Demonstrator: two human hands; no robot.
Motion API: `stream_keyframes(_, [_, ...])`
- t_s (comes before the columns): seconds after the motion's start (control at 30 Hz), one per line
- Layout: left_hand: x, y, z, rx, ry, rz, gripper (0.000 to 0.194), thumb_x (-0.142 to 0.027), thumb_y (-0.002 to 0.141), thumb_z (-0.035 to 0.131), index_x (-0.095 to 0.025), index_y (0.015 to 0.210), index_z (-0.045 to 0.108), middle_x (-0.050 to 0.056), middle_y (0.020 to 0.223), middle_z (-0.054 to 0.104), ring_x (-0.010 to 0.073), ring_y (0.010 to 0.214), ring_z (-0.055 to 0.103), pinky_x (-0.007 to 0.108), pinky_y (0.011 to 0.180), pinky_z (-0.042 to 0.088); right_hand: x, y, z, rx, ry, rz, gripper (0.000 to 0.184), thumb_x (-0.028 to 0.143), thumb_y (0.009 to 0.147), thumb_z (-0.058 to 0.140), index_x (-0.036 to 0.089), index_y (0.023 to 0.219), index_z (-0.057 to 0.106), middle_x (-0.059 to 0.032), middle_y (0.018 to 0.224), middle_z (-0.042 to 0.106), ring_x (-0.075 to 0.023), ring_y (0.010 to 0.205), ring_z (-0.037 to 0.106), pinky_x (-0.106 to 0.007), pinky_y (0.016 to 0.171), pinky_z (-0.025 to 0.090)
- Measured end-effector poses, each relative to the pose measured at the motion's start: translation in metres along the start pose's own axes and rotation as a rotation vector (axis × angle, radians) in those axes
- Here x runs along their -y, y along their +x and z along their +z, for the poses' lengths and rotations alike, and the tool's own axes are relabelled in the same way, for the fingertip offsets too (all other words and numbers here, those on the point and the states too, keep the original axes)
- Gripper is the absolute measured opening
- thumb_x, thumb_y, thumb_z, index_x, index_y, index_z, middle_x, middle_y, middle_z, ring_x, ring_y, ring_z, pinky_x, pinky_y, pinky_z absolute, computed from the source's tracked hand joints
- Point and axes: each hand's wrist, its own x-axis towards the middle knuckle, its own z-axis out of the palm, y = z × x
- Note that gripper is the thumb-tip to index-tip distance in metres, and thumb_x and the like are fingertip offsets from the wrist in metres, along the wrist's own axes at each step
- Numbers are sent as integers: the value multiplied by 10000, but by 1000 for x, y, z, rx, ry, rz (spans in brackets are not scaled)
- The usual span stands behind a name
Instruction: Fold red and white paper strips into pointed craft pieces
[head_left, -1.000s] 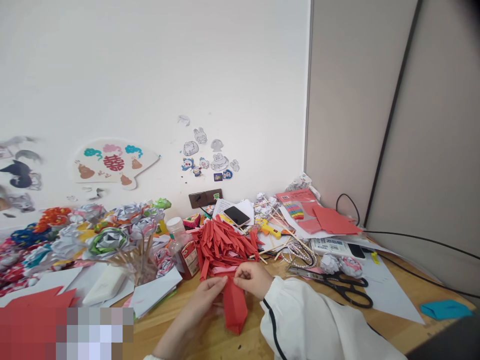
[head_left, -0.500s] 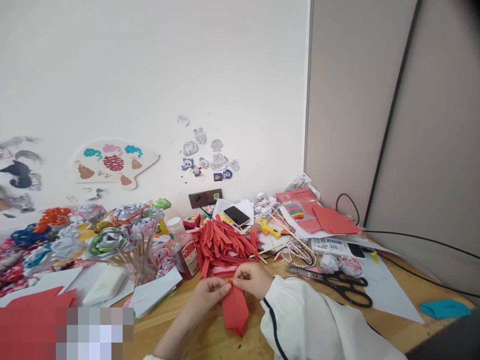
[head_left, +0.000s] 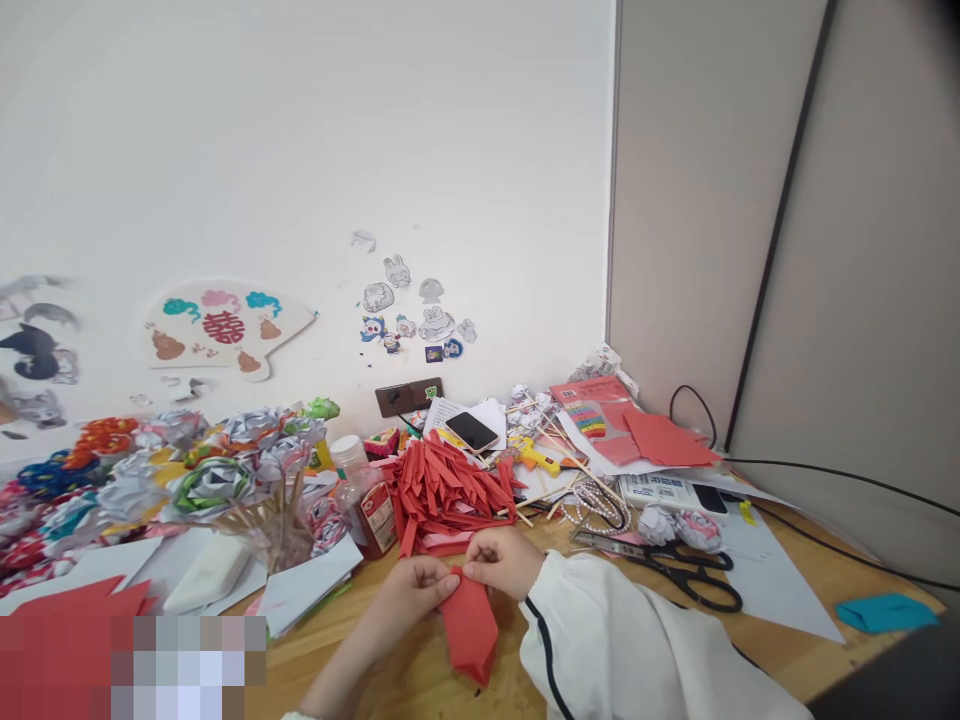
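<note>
Nearest us, at the centre of our clock face, is a folded red paper piece [head_left: 471, 628] above the wooden tabletop [head_left: 416, 665]; whether its lower tip rests on the wood, we cannot tell. Our left hand [head_left: 416, 590], at ten o'clock, and our right hand [head_left: 502, 562], at one o'clock, pinch its upper end between thumbs and fingertips, close together. Judging by the creases and tapered lower end, we have much of its folding done, while the pinched upper end seems the part left to finish. Out at nine o'clock lie flat red paper sheets [head_left: 82, 604], and far out at three, folded blue paper [head_left: 885, 612]. Between two and three o'clock, black-handled scissors [head_left: 671, 562] lie untouched. Past our hands, at twelve, sits a heap of folded red paper strips [head_left: 446, 490], apart from our piece; we take these for finished work, too tangled to count. A labelled bottle [head_left: 375, 515] stands just beside the heap, between ten and eleven. Farther back are a yellow glue gun [head_left: 538, 457] at one o'clock, loose red sheets [head_left: 667, 440] at two, seemingly unused stock, and a smartphone [head_left: 472, 432] at twelve
</note>
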Motion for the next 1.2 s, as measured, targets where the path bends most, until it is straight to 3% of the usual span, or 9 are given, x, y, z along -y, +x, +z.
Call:
stream_keyframes(0.33, [2,2,7,-54,57,97,302,-424,596,563,-143,520,482,-74,429,400,63,404,362,178,405,280,5,-3,-1,-21,-168,-66,55,185,648,527,138,641,556,53,490,433,-56,449,381,-151,417,293])
stream_keyframes(0.43, [2,4,7,-159,43,145,301,-406,597,568,-150,480,459,-86,399,369,56,390,348,169,391,284,7,-2,-5,-21,-78,-43,105,228,684,508,135,692,556,48,501,447,-56,449,404,-151,423,313])
stream_keyframes(0.53, [4,7,-1,-336,-116,117,279,-410,583,581,-160,522,473,-64,434,464,84,428,446,193,435,388,6,0,-13,-21,65,-1,203,318,708,491,137,782,545,32,555,492,-64,474,457,-166,451,360])
stream_keyframes(0.63, [8,9,-12,-505,-285,86,260,-397,554,618,-166,598,508,-28,498,571,132,514,549,241,528,463,6,1,-18,73,203,84,346,412,669,519,140,883,510,16,593,538,-77,469,502,-189,454,388])
stream_keyframes(0.73, [13,12,-17,-572,-377,97,272,-397,538,635,-169,635,523,-12,527,616,157,554,588,249,530,478,4,2,-16,126,311,119,407,448,618,555,132,868,503,-7,637,579,-74,456,516,-195,457,396])
stream_keyframes(0.93, [13,14,-7,-520,-373,72,288,-368,487,675,-176,581,483,-47,457,600,127,466,588,222,499,480,-8,8,-8,-7,338,109,339,431,581,582,119,693,511,11,529,563,-68,412,499,-203,450,404])
stream_keyframes(1.2, [5,9,-9,-311,-173,-5,338,-414,472,660,-172,485,424,-42,389,561,130,412,564,227,444,448,-12,11,-19,-120,167,127,215,319,639,549,125,729,530,47,450,511,-67,394,479,-189,419,394])
